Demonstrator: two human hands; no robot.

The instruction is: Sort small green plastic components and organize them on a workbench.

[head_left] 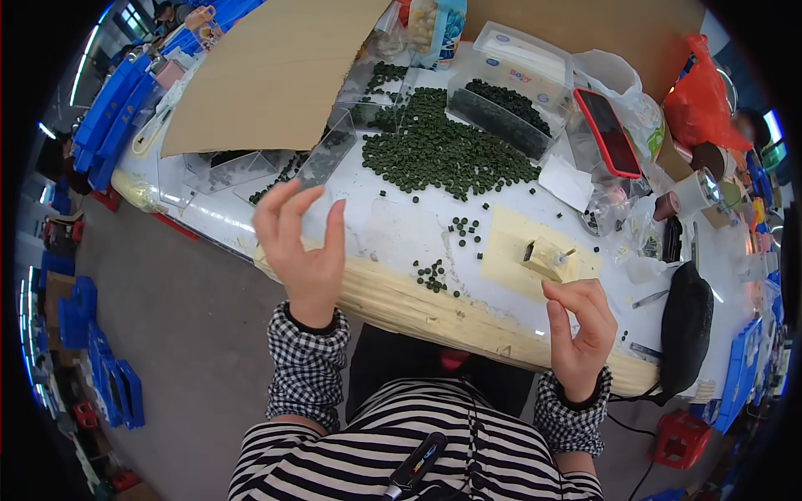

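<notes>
My left hand (302, 250) is raised over the table's near edge, its fingers spread and nothing visible between them. My right hand (582, 330) has its thumb and index fingertips drawn together; whether a small thing is pinched there I cannot make out. Just beyond that hand, a small cream-coloured fixture (551, 259) with a metal piece sits on a yellow pad (511, 232). Between the hands lie loose small dark green round pieces (432, 275). A large heap of the same pieces (443, 150) spreads farther back.
A clear bin (501, 125) of dark pieces stands behind the heap. Cardboard (276, 75) covers clear trays at the left. At the right are a red-cased phone (607, 134), a white paper (566, 182), a red bag (702, 100) and a black pouch (687, 330).
</notes>
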